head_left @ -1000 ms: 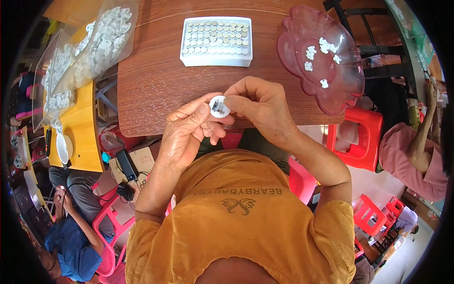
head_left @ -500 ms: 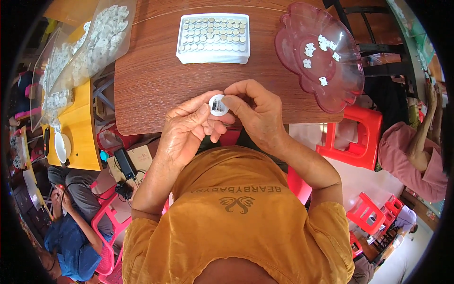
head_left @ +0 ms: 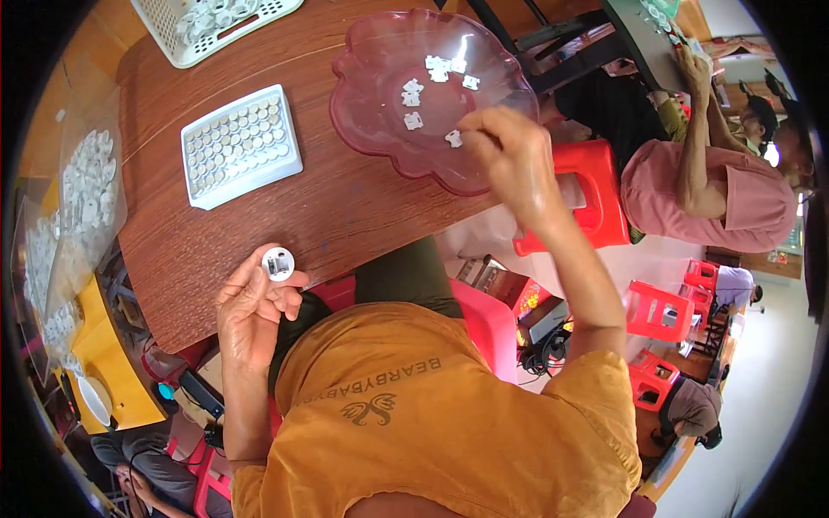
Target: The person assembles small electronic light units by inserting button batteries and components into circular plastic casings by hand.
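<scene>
My left hand (head_left: 257, 304) is closed on a small round white plastic housing (head_left: 278, 264), held up near the table's front edge. Its open face shows a dark part and some metal inside. Over the near right side of a pink, flower-shaped translucent bowl (head_left: 380, 129), my right hand (head_left: 514, 160) reaches down with its fingers pinched. The fingertips meet a small notched white plastic piece (head_left: 453, 138); whether it is lifted off the bowl I cannot tell. Several similar white pieces (head_left: 413, 121) lie farther in the bowl.
A white tray (head_left: 203, 197) with rows of round button cells stands on the brown wooden table (head_left: 337, 203). Behind it is a white basket (head_left: 177, 53) of white parts. Clear bags of white parts (head_left: 89, 177) lie at left. Red stools (head_left: 596, 194) and a seated person in pink are at right.
My right hand has left the round housing and moved right to the bowl. My left hand still holds the housing, now by itself. The view has turned toward the right.
</scene>
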### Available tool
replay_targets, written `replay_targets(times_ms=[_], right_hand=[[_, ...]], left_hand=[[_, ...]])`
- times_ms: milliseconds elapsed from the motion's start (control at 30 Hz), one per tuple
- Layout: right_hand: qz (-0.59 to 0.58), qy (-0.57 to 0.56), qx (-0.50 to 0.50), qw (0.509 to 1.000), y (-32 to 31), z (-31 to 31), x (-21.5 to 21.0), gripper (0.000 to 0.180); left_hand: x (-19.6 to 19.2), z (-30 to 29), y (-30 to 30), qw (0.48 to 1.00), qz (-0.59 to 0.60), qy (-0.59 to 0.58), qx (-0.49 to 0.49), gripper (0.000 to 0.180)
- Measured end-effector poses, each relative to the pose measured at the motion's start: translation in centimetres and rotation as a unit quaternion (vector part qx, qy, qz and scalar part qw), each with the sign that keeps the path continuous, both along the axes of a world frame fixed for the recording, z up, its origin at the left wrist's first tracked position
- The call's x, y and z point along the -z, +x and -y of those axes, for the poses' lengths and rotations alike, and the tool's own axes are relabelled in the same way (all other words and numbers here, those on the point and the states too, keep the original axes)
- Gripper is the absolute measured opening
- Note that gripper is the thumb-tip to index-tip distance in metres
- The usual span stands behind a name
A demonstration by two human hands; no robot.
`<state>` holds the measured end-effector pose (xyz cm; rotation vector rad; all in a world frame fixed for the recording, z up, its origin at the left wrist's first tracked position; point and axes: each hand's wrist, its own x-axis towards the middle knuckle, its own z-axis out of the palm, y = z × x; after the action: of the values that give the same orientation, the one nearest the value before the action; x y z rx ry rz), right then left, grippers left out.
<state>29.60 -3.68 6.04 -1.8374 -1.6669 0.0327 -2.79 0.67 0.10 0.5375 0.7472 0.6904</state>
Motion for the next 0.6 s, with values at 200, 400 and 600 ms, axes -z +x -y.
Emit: replay_targets(times_ms=[200, 400, 600], right_hand=[[0.137, -0.149, -0.020, 0.979, 4.6, -2.4, 1.8, 0.018], [0.170, -0.263, -0.027, 0.949, 4.2, -3.2, 2.6, 0.016], [0.031, -0.271, 0.000, 0.962, 3.4, -3.6, 2.0, 0.018]], left_hand=[[0.0, -0.4, 0.4, 0.999, -0.034, -0.015, -0.014, 0.033], [-0.1, -0.9, 0.4, 0.999, 0.006, -0.038, 0.023, 0.038], [0.3, -0.7, -0.1, 0.999, 0.021, -0.037, 0.018, 0.039]])
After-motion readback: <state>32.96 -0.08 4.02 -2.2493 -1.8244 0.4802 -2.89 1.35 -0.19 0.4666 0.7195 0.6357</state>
